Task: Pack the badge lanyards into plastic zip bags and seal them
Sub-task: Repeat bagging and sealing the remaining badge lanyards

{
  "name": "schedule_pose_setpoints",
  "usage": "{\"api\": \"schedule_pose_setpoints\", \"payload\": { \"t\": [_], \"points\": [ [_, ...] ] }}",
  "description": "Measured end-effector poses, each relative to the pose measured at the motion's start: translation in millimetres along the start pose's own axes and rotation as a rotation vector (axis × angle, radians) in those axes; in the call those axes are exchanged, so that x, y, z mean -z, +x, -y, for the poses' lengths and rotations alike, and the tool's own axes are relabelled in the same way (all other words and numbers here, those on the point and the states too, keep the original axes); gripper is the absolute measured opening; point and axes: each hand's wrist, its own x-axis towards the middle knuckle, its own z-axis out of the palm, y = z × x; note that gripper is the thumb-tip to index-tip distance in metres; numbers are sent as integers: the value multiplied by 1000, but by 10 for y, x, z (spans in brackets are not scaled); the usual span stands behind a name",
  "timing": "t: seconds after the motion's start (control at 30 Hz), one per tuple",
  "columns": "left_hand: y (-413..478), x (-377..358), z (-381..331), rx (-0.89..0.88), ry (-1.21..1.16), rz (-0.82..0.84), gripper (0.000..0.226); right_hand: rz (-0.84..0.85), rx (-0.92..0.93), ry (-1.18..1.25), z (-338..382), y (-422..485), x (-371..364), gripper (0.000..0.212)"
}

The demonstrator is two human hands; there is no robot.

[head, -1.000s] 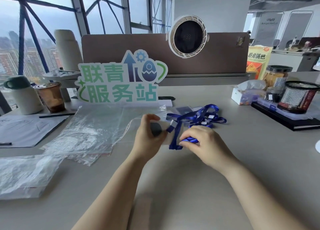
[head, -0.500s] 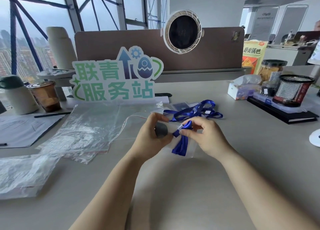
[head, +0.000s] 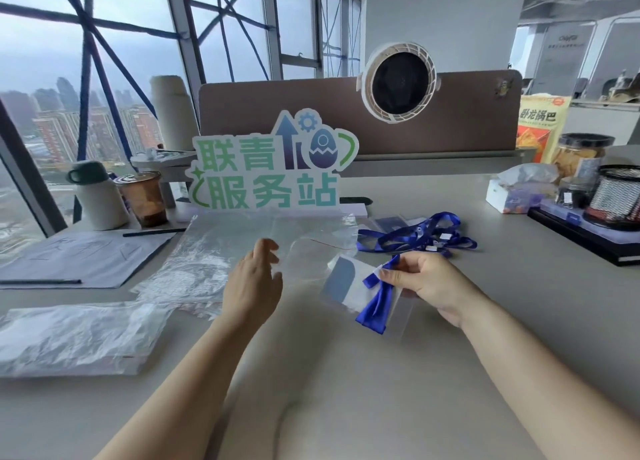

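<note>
My right hand (head: 427, 281) pinches a folded blue lanyard (head: 375, 307) together with its clear badge holder (head: 341, 281), held just above the table at centre right. My left hand (head: 254, 281) is open with relaxed fingers, hovering at the edge of a clear zip bag (head: 304, 252) that lies flat on the table. Behind my right hand, a loose pile of more blue lanyards (head: 415, 234) lies on the table. A stack of clear plastic bags (head: 214, 252) spreads to the left of my left hand.
A green and blue cut-out sign (head: 270, 172) stands behind the bags. More plastic bags (head: 69, 335) lie at the front left, papers (head: 79, 259) and cups (head: 143, 198) at the far left. A tissue box (head: 516, 196) and mesh pen holder (head: 616, 196) sit at right.
My left hand has let go of the badge holder and moved left toward the flat zip bag. My right hand now holds the lanyard and holder alone, shifted slightly right.
</note>
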Motion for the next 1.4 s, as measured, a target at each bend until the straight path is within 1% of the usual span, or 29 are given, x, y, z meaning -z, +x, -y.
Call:
{"api": "schedule_pose_setpoints", "payload": {
  "t": [0.07,0.17,0.23,0.3,0.37,0.4,0.47,0.6,0.63,0.67,0.7,0.77,0.83,0.87,0.93,1.0,1.03,1.1,1.2,1.3,1.4],
  "points": [
    [10,1,-25,29,-26,-44,18,19,-34,-8,46,22,-88,11],
    [-4,-2,-179,-34,-85,-67,12,-14,-107,94,90,77,-251,6],
    [-43,-3,-273,-95,-128,-51,12,-103,-143,183,95,128,-383,5],
    [-74,1,-318,-156,-123,-42,13,-241,-153,250,88,191,-486,5],
    [-89,7,-339,-193,-122,-40,15,-365,-152,282,93,240,-543,10],
    [-96,5,-346,-204,-136,-40,15,-405,-137,297,100,258,-568,14],
    [-111,-12,-357,-219,-177,-48,14,-403,-104,288,120,272,-632,23],
    [-122,-4,-350,-203,-256,-33,11,-218,-73,142,145,220,-735,39],
    [-125,4,-335,-205,-272,-25,10,-180,-47,50,137,191,-713,42],
    [-124,12,-314,-214,-267,-19,7,-156,2,-110,133,157,-665,42],
    [-125,23,-286,-234,-245,-10,7,-157,66,-304,116,142,-591,40],
    [-137,64,-221,-302,-149,21,13,-231,198,-651,105,84,-428,27],
    [-151,119,-150,-384,-17,81,16,-304,311,-852,101,63,-268,15],
    [-158,152,-127,-418,66,126,20,-314,374,-918,85,75,-202,14],
    [-164,182,-90,-457,209,196,31,-292,525,-1054,19,136,-106,21],
    [-157,168,-57,-468,297,205,34,-271,661,-1193,-60,215,-64,33],
    [-150,156,-40,-466,313,194,32,-275,698,-1241,-71,248,-63,34],
    [-114,132,-9,-463,285,134,22,-274,718,-1311,-53,303,-64,28],
    [1,177,1,-426,311,71,15,-237,700,-1389,-10,407,4,22],
    [230,405,-80,-352,268,1,17,-229,641,-1294,300,474,88,9],
    [596,774,-264,-274,119,-141,15,-294,593,-1067,922,548,229,11]
  ]
}}
